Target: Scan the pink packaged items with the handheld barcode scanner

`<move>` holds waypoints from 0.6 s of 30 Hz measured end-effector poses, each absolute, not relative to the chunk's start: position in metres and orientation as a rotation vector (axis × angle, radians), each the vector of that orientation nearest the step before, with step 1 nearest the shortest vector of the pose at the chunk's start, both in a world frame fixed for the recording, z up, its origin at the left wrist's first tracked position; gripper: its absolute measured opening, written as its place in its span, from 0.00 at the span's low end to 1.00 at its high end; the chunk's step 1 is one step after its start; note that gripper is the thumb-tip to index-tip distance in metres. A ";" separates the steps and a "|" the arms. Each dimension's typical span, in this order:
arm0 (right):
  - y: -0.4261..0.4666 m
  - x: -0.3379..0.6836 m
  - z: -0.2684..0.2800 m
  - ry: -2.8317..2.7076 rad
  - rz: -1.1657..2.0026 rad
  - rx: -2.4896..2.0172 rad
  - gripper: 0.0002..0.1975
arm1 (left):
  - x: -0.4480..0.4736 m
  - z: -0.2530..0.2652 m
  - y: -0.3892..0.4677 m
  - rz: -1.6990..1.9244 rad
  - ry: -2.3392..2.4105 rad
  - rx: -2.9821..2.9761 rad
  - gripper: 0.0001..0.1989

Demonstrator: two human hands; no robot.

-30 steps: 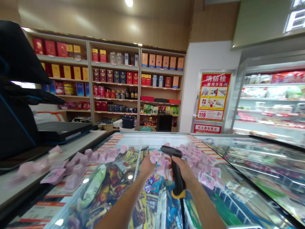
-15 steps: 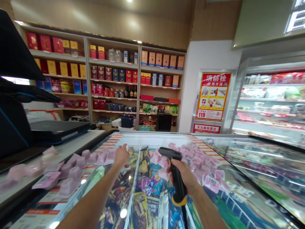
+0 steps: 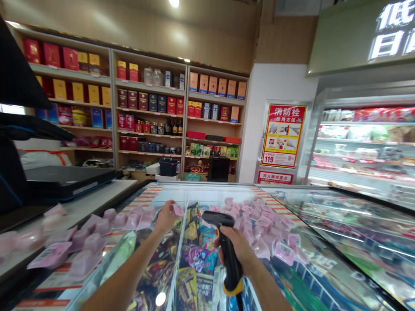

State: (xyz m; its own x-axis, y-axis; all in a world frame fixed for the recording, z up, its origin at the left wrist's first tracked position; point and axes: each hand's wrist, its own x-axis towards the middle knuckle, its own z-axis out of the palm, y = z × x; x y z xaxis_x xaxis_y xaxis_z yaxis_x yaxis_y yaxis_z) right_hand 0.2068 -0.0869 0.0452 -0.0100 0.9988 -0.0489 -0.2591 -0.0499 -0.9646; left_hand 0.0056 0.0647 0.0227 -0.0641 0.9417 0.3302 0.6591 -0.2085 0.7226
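My right hand (image 3: 238, 247) is wrapped round the handle of a black and yellow barcode scanner (image 3: 231, 263), its head pointing up and to the left. A cable runs down from the scanner's base. My left hand (image 3: 165, 218) pinches a small pink plastic cup (image 3: 177, 210) over the freezer's glass top. To the right of the scanner lies a heap of similar pink cups (image 3: 254, 224), some with barcode labels showing. More pink cups (image 3: 94, 242) stand in a loose group left of my left forearm.
Under the glass of the chest freezer (image 3: 207, 185) are bagged ice creams (image 3: 194, 257) and a white wire divider (image 3: 177, 268). A dark till machine (image 3: 68, 181) stands on the left counter. Shelves of boxes (image 3: 147, 101) line the back; a lit fridge (image 3: 363, 147) is at right.
The pink cup in my left hand now shows beyond the fingertips; before, it was mostly hidden. The view has shifted slightly, and the scanner sits a little further left and lower in it.
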 end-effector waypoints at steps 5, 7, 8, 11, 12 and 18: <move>-0.098 0.192 0.053 -1.032 1.444 -1.076 0.18 | 0.007 0.013 0.031 1.318 1.590 1.804 0.19; -0.106 0.187 0.058 -1.036 1.466 -1.082 0.17 | 0.004 0.012 0.023 1.358 1.563 1.785 0.19; -0.109 0.185 0.059 -1.036 1.474 -1.074 0.17 | 0.003 0.012 0.020 1.369 1.547 1.785 0.18; -0.115 0.184 0.060 -1.038 1.480 -1.048 0.16 | 0.003 0.014 0.012 1.372 1.500 1.820 0.18; -0.116 0.185 0.060 -1.034 1.471 -1.047 0.16 | 0.004 0.015 0.010 1.366 1.489 1.835 0.18; -0.116 0.211 0.063 -0.955 1.339 -1.006 0.15 | 0.032 0.010 -0.003 1.293 1.480 1.891 0.15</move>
State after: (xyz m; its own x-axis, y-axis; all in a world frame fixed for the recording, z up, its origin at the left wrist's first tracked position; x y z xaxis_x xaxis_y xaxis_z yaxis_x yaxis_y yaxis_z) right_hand 0.2114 -0.1157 0.0629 0.0176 0.9995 -0.0252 -0.3015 -0.0188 -0.9533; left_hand 0.0315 -0.0025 0.0101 0.0054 0.9115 0.4112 0.5299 -0.3513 0.7719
